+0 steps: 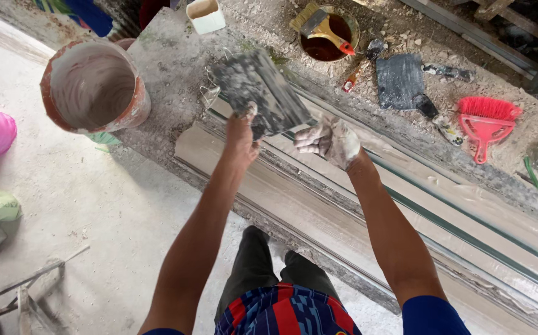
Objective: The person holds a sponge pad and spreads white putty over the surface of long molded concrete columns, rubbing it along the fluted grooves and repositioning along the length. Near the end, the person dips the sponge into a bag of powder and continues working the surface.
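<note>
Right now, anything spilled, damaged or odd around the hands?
No spill or breakage shows. The board held by the left hand is caked with grey plaster, and the right hand is smeared white. Tools lie loose in the rubble: a trowel, a red brush, a paintbrush across a tub.

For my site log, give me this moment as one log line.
left hand: holds plaster-caked flat board | right hand: fist at board edge, contents unclear | bucket: left | red brush: right

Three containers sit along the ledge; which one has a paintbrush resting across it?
The round tin of dark brown liquid, top centre, has the yellow-handled brush across its rim. The big orange plaster-coated bucket and the small white square cup carry nothing.
</note>
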Motion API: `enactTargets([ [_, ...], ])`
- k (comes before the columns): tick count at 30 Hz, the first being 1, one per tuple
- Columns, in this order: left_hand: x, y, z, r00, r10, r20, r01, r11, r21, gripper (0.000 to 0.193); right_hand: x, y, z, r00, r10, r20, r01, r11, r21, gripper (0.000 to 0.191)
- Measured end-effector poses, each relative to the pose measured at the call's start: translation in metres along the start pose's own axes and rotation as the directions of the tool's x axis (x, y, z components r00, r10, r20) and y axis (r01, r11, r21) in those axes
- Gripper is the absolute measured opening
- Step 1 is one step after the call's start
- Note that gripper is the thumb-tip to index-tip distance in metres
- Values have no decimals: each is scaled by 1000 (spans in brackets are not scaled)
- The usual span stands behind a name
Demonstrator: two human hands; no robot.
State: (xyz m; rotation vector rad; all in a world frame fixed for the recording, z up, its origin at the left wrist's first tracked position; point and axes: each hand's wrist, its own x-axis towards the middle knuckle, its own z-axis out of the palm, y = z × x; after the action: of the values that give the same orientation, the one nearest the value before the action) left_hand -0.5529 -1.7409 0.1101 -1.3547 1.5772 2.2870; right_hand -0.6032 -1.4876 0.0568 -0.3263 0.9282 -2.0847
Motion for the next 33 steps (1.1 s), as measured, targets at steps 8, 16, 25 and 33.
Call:
enactTargets([
  [8,79,50,-91,763,577,291,-567,814,-126,14,56,-8,-73,698,-136,-703,10,983,-181,11],
  [16,149,60,-184,771,411,486,-391,908,-148,5,209,34,-82,283,-232,-931,497,865,-65,11],
  [25,175,87,-204,857,196,477,-298,943,147,14,206,45,-8,817,-444,-367,495,867,52,39],
  [33,151,99,-168,842,-227,490,37,929,367,34,218,16,48,888,-428,-170,327,845,-423,73],
])
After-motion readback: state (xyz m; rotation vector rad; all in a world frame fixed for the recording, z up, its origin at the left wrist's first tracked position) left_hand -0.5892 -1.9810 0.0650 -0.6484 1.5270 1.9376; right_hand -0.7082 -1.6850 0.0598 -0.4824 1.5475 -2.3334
